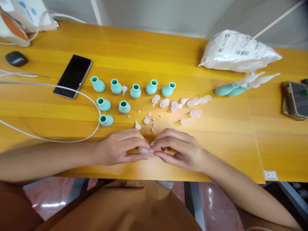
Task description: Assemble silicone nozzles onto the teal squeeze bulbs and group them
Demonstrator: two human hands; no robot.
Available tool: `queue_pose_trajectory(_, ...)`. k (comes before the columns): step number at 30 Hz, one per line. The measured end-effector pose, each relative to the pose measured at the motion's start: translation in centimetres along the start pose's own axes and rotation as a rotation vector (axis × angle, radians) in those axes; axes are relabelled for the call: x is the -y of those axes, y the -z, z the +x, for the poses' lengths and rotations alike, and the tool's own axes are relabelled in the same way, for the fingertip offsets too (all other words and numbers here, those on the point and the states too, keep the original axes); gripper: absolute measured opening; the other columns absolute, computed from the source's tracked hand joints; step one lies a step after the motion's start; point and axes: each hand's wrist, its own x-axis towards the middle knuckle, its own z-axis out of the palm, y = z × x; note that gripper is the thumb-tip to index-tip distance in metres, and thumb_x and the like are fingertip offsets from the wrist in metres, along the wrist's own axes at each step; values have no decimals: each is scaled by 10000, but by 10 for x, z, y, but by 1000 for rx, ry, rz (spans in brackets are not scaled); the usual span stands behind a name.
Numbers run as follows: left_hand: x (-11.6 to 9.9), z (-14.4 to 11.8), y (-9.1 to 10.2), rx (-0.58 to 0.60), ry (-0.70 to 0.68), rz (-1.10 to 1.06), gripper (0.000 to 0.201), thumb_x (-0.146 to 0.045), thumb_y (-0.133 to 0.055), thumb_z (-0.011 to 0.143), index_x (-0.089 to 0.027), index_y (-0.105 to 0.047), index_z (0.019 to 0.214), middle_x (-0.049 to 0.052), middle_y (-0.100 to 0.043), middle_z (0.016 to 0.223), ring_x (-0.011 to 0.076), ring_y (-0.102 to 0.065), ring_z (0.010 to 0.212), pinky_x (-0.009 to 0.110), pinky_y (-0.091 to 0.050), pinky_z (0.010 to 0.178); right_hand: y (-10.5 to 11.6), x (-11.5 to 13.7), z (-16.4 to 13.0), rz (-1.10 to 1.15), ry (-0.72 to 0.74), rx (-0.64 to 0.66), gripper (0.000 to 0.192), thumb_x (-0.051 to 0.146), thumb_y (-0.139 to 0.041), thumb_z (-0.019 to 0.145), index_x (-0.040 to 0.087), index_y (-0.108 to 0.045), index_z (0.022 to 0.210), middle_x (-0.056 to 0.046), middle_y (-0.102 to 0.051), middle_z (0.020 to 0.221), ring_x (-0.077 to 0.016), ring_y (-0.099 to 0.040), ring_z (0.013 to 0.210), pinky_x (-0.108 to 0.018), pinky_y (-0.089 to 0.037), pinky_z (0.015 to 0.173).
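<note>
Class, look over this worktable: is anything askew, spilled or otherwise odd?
Mostly orderly. The teal bulbs stand upright, except one at the right end of the back row, which tilts. Small clear parts lie scattered loosely beside them. Both hands pinch one clear piece.

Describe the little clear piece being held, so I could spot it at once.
Start at the yellow wooden table and go to its near edge, where the left hand and right hand meet. Pinched between their fingertips is a small clear plastic piece, the only one off the table; similar pale bits lie loose beyond.
</note>
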Motion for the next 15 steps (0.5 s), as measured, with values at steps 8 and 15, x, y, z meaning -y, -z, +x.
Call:
queue_pose_trajectory(8, -1, -1, -1, -11, 56, 17, 223, -357, -787, 1101, -210, -695, 1241, 47, -826, 993, 168, -773, 868, 274, -634, 812, 2, -1, 0, -15, 1, 11, 193, 180, -806, 1058, 171, -767, 1247, -98, -786, 1084, -172, -776, 962, -308, -663, 824)
queue_pose_trajectory(15, 2, -3, -2, -4, 64, -52, 184, -304, -812, 1081, -221, -694, 1194, 48, -823, 995, 174, -773, 879, 296, -645, 837, 1, -1, 1, -4, -28, -8, 191, 210, -825, 1046, 167, -779, 1226, -99, -788, 1074, -164, -772, 920, -292, -674, 777)
